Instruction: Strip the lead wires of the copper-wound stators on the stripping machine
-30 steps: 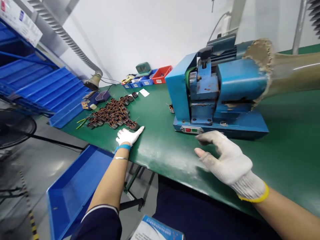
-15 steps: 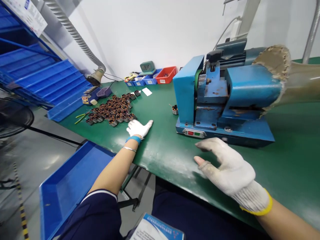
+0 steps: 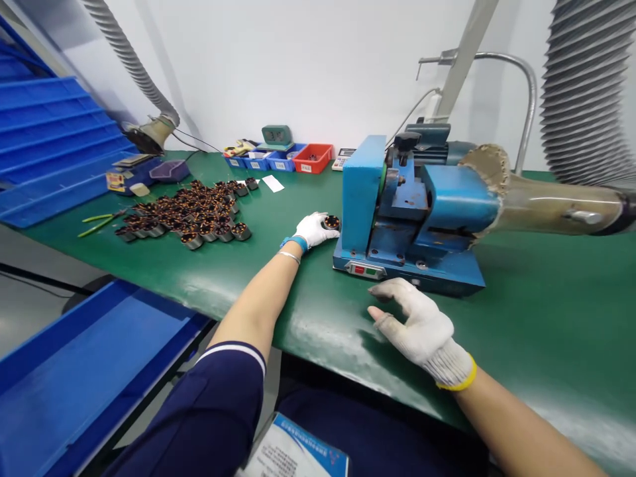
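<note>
My left hand [image 3: 313, 230], in a white glove with a blue band at the wrist, has its thumb and fingers around a copper-wound motor stator [image 3: 331, 222]. This stator is on the green table beside the left end of a blue grinding machine [image 3: 364, 192]. My right hand [image 3: 415, 321], in a white glove with a yellow cuff and a bare thumb tip, hovers in front of the machine's red and green switch [image 3: 366, 270]. Its fingers and thumb are apart, with nothing between them. Many more stators [image 3: 191, 215] lie in a pile to the left.
Green-handled pliers [image 3: 99, 222] lie left of the pile. Along the wall stand blue bins [image 3: 281, 161], a red bin [image 3: 313, 159] and a green clock [image 3: 277, 136]. A duct [image 3: 556, 202] leaves the machine on the right. A large blue tray [image 3: 99, 371] is below the table's left front edge.
My left hand has moved right, from beside the pile to the lone stator by the machine, and closed around it. My right hand keeps its open shape; the camera view has shifted.
</note>
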Motion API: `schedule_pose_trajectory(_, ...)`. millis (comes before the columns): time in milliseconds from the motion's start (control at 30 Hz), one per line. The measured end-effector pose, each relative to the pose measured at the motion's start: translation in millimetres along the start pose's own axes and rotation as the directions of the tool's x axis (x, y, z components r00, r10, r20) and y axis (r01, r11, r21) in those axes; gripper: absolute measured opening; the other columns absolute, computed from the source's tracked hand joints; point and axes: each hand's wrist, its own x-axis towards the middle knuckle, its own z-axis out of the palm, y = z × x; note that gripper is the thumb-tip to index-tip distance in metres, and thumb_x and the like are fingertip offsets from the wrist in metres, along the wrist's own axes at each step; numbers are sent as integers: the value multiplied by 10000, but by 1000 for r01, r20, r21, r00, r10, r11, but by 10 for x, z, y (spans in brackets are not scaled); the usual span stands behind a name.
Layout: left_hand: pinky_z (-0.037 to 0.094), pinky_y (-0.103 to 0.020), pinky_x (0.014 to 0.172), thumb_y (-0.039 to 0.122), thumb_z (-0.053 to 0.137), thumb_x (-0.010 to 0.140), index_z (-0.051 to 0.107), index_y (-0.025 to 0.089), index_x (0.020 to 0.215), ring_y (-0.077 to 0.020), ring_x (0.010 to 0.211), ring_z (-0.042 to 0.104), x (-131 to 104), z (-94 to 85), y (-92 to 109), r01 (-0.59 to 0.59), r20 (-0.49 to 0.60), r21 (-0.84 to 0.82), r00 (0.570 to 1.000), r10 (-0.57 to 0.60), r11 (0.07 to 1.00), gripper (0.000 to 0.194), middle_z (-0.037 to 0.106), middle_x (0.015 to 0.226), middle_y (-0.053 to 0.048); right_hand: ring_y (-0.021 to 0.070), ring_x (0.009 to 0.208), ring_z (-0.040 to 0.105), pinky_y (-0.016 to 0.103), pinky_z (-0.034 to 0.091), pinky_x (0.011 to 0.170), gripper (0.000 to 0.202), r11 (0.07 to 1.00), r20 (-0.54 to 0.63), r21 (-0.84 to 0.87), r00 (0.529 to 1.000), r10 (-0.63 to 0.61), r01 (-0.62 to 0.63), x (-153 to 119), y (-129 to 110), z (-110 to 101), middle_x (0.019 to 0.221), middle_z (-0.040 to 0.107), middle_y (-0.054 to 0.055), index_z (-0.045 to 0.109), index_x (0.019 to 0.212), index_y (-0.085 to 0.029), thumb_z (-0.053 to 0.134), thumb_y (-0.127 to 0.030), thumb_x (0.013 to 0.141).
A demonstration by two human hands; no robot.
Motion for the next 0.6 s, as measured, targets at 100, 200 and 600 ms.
schedule_pose_trajectory(100, 498, -408, 969, 501, 709, 678, 646, 144, 1185, -299, 1077, 649, -240, -22, -24, 46, -91, -269, 993, -72, 962, 624, 699, 1149, -122, 169, 817, 646, 309, 553, 733, 204, 1000, 18, -3, 1000, 15, -15, -7, 27, 12, 930, 661, 46, 621, 1031, -193, 625, -301, 857)
schedule_pose_trajectory(200, 526, -407, 928, 420, 653, 729, 557, 100, 1264, -260, 1032, 657, -667, -107, -16, 20, -163, -475, 981, -110, 880, 631, 684, 1155, -134, 179, 845, 645, 329, 556, 760, 238, 999, 21, 28, 999, 24, -25, -21, 24, 37, 965, 656, 51, 612, 1062, -200, 630, -308, 851)
schedule_pose_trajectory(600, 575, -354, 816, 164, 798, 537, 507, 187, 962, -204, 865, 684, -1491, -61, 1205, -120, 55, -750, 968, 243, 650, 516, 678, 917, -36, 245, 1120, 619, 412, 521, 981, 539, 917, -102, 353, 966, 236, -187, 102, -62, -37, 1221, 627, 105, 564, 1250, -182, 694, -299, 740)
